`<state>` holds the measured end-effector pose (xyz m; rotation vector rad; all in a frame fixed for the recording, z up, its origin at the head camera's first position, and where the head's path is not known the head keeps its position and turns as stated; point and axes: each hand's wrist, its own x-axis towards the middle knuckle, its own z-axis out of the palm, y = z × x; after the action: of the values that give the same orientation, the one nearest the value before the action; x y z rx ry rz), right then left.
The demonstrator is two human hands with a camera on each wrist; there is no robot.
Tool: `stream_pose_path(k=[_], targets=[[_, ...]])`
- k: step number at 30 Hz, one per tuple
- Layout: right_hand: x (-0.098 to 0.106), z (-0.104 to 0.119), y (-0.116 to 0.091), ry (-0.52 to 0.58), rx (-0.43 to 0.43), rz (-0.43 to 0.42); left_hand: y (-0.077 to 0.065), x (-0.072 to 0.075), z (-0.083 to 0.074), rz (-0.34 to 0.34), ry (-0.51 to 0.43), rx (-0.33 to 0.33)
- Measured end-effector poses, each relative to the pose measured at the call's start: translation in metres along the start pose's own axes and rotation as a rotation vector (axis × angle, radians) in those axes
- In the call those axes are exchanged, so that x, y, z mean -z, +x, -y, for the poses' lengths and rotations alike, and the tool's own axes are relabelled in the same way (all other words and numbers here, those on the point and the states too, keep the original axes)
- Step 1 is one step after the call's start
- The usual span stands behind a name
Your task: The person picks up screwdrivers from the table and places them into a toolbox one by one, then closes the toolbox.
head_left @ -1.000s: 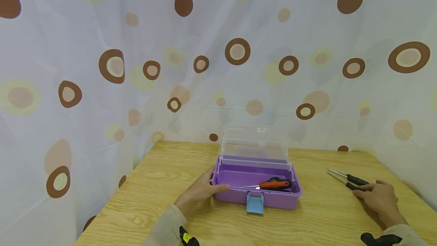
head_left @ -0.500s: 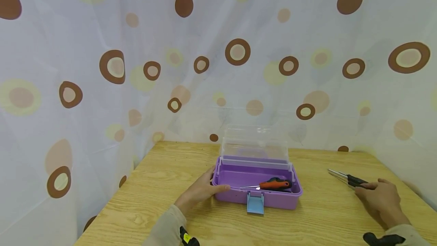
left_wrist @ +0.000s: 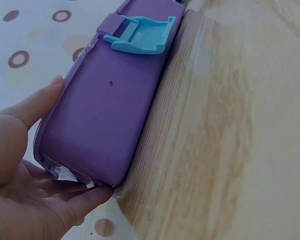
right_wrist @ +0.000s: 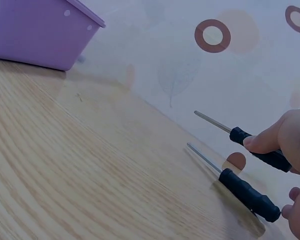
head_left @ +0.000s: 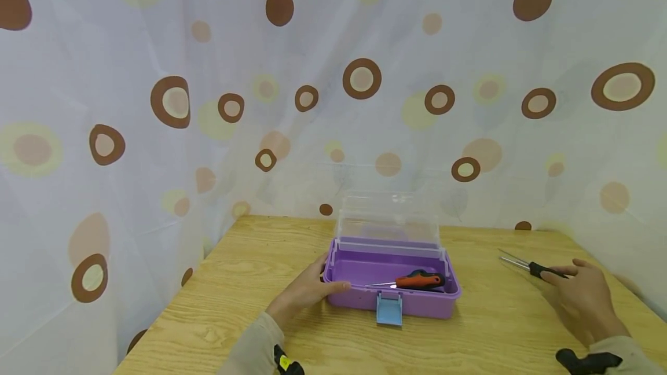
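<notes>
Nearest, the left hand (head_left: 304, 293) grips the left end of a purple box (head_left: 427, 305), thumb on its front rim, left of a lowered blue latch (head_left: 389, 311), while the right hand (head_left: 586, 297), well to the right, pinches one black-handled screwdriver (right_wrist: 237, 135), with a second black screwdriver (right_wrist: 247, 194) just below it. Inside the box, by its front wall, lies an orange-handled screwdriver (head_left: 409, 282). Behind that stands the raised clear lid (head_left: 388, 219), then a spotted cloth (head_left: 396, 138) beyond the wooden table (head_left: 443, 346).

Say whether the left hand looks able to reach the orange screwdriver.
Likely yes: the lid stands open, leaving the orange screwdriver uncovered, though the left hand must probably release the box first.
</notes>
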<state>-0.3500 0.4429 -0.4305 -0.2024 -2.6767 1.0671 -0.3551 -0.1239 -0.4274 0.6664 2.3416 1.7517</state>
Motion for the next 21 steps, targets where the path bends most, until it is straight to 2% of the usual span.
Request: stream_pose_path(k=[8,13,21], targets=[[0.001,0.011,0.003,0.054,0.031,-0.005,0.0,0.0,0.0,-0.001,0.004,0.006],[0.001,0.018,0.005,0.078,0.083,-0.003,0.0,0.0,-0.001,-0.003,0.012,0.008],[0.001,0.029,0.004,0.097,0.118,0.031,0.0,0.0,-0.002,-0.006,0.007,0.019]])
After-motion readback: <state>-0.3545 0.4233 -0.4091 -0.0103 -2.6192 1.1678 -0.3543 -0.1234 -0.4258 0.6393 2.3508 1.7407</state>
